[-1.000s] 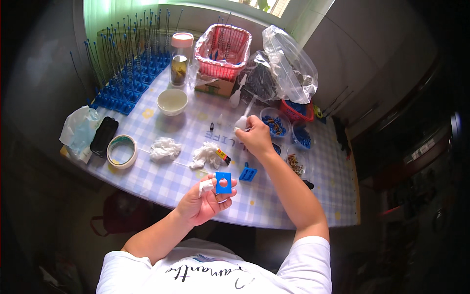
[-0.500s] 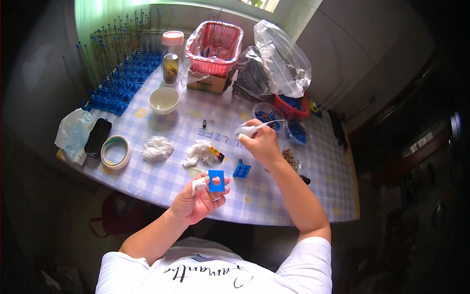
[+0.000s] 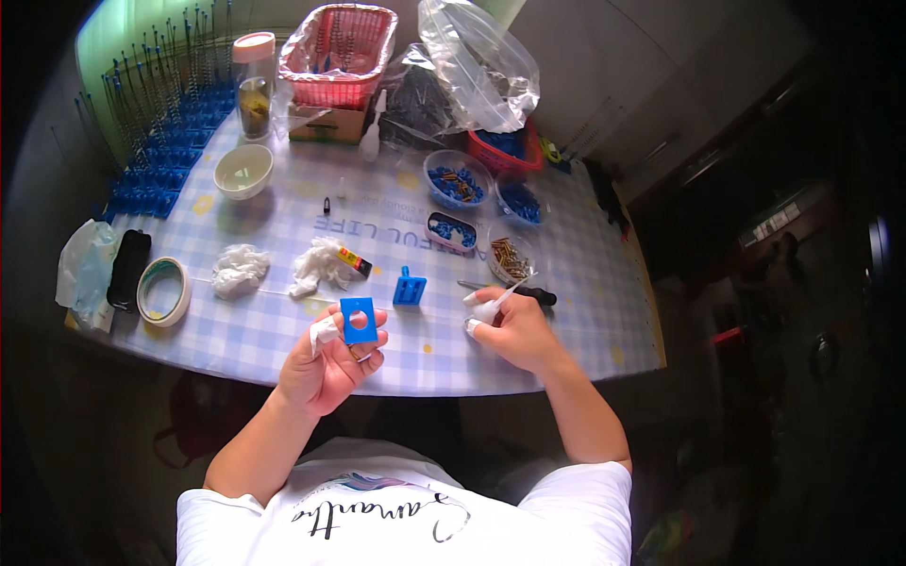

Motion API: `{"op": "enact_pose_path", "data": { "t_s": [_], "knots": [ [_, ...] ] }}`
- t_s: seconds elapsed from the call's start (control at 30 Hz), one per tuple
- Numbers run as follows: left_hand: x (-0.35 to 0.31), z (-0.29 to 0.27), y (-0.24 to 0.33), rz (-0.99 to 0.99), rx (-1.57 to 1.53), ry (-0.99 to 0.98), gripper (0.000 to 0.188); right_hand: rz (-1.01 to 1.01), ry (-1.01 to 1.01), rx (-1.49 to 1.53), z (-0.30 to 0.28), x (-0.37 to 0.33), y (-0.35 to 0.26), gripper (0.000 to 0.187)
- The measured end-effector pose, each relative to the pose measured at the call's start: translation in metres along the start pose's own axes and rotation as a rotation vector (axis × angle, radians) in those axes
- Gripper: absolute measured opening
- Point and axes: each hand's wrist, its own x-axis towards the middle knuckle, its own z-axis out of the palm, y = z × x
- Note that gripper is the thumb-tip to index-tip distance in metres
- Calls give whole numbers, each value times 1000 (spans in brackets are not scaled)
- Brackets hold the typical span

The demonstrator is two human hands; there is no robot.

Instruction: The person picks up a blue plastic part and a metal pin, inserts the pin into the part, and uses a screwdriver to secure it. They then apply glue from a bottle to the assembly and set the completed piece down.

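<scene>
Between the fingertips of my left hand (image 3: pixel 328 370) is a flat blue plate (image 3: pixel 353 330) with a round hole through it. White wrapping covers that hand's thumb. My right hand (image 3: pixel 527 332) is closed round a small white squeeze bottle (image 3: pixel 487 312), whose thin nozzle points up and to the right. A blue slotted part (image 3: pixel 409 290) with an upright tab stands on the tablecloth between the hands. Just beyond the right hand lies a screwdriver (image 3: pixel 540 295) with a black handle, partly hidden. A yellow and black glue tube (image 3: pixel 355 261) rests against crumpled white tissue (image 3: pixel 316 270).
Tubs of blue parts (image 3: pixel 457 179) and brass-coloured pieces (image 3: pixel 510 258) sit at the right. To the left are a tape roll (image 3: pixel 142 292), a black case (image 3: pixel 129 269) and a pale bowl (image 3: pixel 243 173). Blue blocks with springy rods (image 3: pixel 151 179) crowd the back left.
My right hand has come down toward me with the squeeze bottle, uncovering an oval dish of blue parts and the screwdriver. The left hand keeps its hold on the plate. The view has shifted.
</scene>
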Motion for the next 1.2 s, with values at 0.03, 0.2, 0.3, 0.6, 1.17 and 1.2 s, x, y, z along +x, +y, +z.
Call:
{"op": "enact_pose_path", "data": {
  "t_s": [0.03,0.2,0.3,0.6,1.17,1.2],
  "knots": [
    [0,2,1,9,-34,-21,46,7,21,-19,3,0,2,32],
    [-2,8,1,11,-25,-17,29,24,58,-40,9,-3,3,35],
    [-4,9,0,15,-8,-10,29,37,33,-2,11,-1,13,39],
    [-3,1,-1,8,66,65,60,49,-111,266,-1,-4,16,43],
    [3,4,-2,-26,29,35,51,-292,142,79,17,-4,43,25],
    [3,3,-2,-26,18,14,49,-297,137,82,16,-5,45,25]
  ]
}}
